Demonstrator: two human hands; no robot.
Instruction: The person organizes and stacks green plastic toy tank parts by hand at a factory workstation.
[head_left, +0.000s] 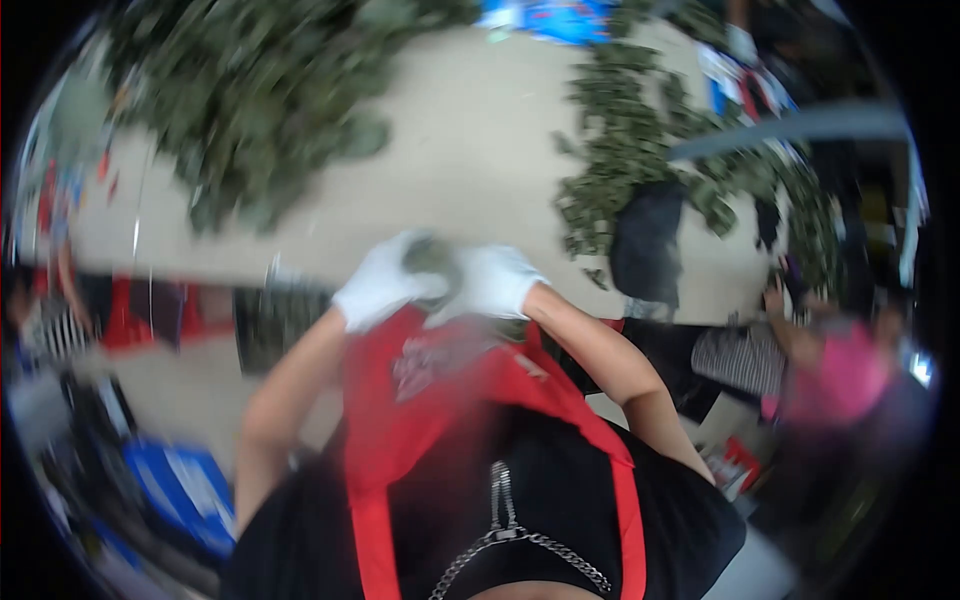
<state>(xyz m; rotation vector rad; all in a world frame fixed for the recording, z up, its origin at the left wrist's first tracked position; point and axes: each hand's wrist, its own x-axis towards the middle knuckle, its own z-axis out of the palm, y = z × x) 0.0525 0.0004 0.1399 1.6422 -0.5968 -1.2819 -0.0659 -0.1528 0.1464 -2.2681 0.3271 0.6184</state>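
Observation:
My left hand [380, 283] and my right hand [492, 284], both in white gloves, meet close to my body at the near edge of the pale table [470, 130]. Between them is a green leaf [430, 257], which looks like those in the piles; blur hides whether there is more than one. The fingers of both hands are curled in around it. Ahead and to the left lies a large heap of dull green leaves [270, 100]. A second, longer spread of leaves [615, 130] lies to the right.
A black bag-like thing [645, 245] lies by the right spread. A grey bar [790, 130] crosses the upper right. Below the table edge at left, a dark container [285, 325] holds leaves. One person in pink [840, 370] is at right, another in stripes [65, 330] at left.

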